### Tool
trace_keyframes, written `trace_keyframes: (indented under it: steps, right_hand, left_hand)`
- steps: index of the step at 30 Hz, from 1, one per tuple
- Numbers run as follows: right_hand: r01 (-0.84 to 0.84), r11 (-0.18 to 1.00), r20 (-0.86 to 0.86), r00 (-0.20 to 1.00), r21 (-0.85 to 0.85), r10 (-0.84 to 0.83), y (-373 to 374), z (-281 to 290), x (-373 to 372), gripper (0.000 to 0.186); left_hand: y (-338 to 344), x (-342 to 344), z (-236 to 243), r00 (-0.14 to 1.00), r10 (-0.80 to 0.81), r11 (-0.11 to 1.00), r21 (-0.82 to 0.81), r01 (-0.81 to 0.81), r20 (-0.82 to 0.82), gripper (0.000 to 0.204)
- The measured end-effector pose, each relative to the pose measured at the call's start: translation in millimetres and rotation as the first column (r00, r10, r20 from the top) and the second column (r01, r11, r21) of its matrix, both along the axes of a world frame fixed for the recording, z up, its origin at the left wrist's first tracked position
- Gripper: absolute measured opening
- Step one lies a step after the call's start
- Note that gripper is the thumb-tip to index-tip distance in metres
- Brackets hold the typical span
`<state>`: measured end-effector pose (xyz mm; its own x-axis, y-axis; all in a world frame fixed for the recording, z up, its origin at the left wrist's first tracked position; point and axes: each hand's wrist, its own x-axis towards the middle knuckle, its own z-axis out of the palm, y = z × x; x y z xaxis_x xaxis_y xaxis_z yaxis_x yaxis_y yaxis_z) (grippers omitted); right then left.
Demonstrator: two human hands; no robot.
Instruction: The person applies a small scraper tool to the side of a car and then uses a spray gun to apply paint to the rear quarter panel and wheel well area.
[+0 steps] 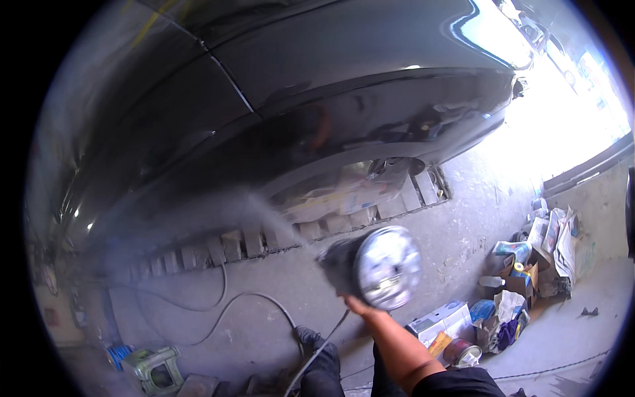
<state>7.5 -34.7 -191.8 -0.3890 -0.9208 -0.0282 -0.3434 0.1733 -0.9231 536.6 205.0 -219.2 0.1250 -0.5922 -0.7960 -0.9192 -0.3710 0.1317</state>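
Observation:
My right hand (357,304) reaches up from the lower edge and grips a spray gun (389,268), mostly hidden behind its round silver cup. A pale mist (274,215) fans out from the gun's front toward the lower side of a dark, glossy car body (370,109). The gun stands apart from the panel. A thin grey air hose (317,357) hangs from below my hand past my legs. My left hand is out of the picture.
Paper and plastic fill the car's wheel arch (357,188), above a slatted floor grate (251,241). The hose (258,296) loops across the concrete floor. Cardboard boxes (443,324), a paint can (462,352) and crumpled newspaper (559,245) lie at right; a greenish step stool (152,370) stands lower left.

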Motion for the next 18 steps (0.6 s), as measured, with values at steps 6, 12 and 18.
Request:
trace_keyframes:
  steps: [6, 12, 18]
  right_hand:
    - [0.582, 0.805, 0.698, 0.624, -0.115, -0.351, 21.1, 77.5, -142.2, 0.016]
    - [0.871, 0.475, 0.512, 0.352, 0.126, -0.783, 65.1, 82.9, -237.6, 0.017]
    - [0.811, 0.579, 0.419, 0.5, 0.08, -0.758, 59.1, 117.9, -225.8, 0.029]
  left_hand:
    - [-58.9, -114.9, 47.3, 0.944, -0.13, 0.985, 0.146, 0.089, 0.303, 0.039]
    - [-70.8, -149.8, 59.6, 0.934, -0.175, 0.984, 0.083, 0.157, 0.313, 0.038]
    - [-101.2, -186.9, 90.3, 0.948, -0.079, 0.994, 0.095, 0.052, 0.307, 0.033]
